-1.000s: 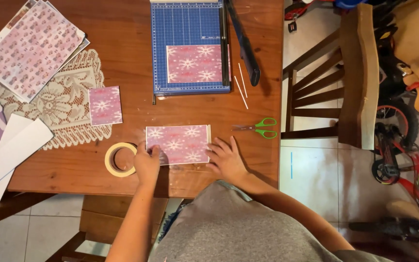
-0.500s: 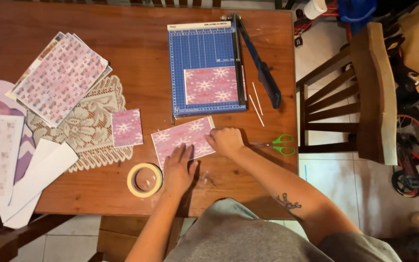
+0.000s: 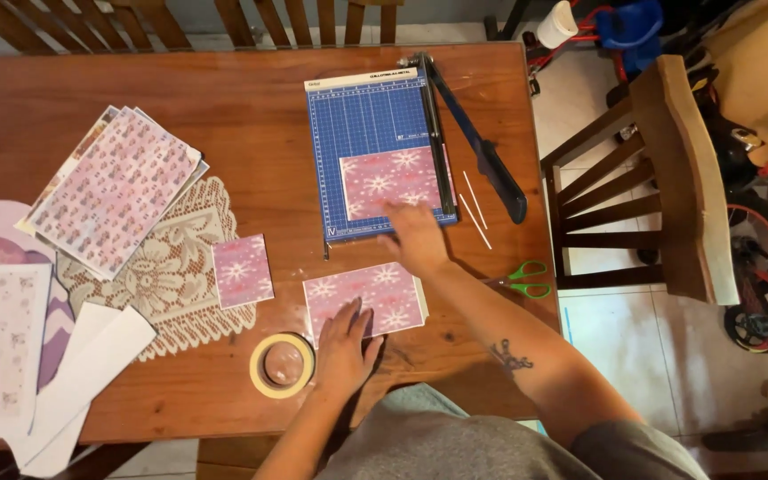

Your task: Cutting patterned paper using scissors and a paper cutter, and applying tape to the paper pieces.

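The person leans over a wooden table [image 3: 135, 80]. Their left hand [image 3: 346, 347] lies flat and open, fingers spread, pressing the lower edge of a pink snowflake-patterned sheet [image 3: 375, 293] that sits near the table's front edge. Just to the left of that hand is a roll of tape [image 3: 283, 364]. The right hand [image 3: 415, 236] reaches forward, fingers loosely extended and holding nothing, touching the near edge of a blue paper cutter [image 3: 366, 116], where a second pink sheet [image 3: 388, 182] lies on the grid beside the blade arm [image 3: 477, 147]. Green scissors [image 3: 526, 277] rest just right of the forearm. A small pink square [image 3: 242, 271] lies on the edge of a lace doily [image 3: 162, 276], with patterned papers [image 3: 113, 191] stacked farther left.
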